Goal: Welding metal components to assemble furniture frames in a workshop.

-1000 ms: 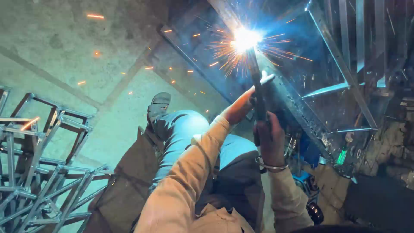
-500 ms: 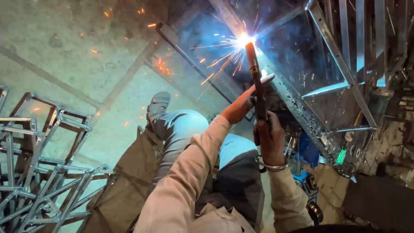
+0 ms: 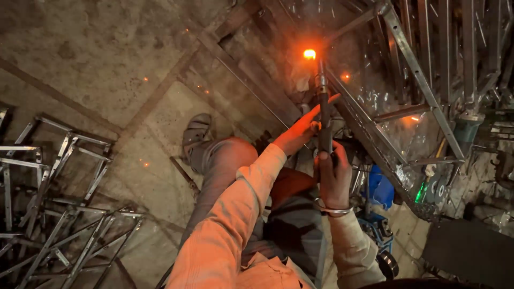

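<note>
Head view: looks down over the person's arms to a concrete floor [image 3: 80,64] and metal framework.
Right hand [image 3: 333,176]: fingers wrapped tight round the dark handle of a welding electrode holder [image 3: 324,115]; a metal bangle sits at the wrist.
Left hand [image 3: 300,131]: stretched forward, fingers extended, fingertips against the holder's shaft just above the right hand; whether they grip it cannot be told.
Welding tip: an orange glowing spot [image 3: 309,53] at the top of the rod, touching a steel angle frame [image 3: 412,69]; the exact joint is lost in glare.
Frame: runs diagonally up the right side; its lower end is hidden behind clutter.
Foot: a grey sandal [image 3: 195,134] rests on the floor, left of the hands.
Left edge: a stack of welded steel frames [image 3: 59,203], cut off by the picture border.
Lower right: blue object [image 3: 381,187], partly hidden, kind unclear.
</note>
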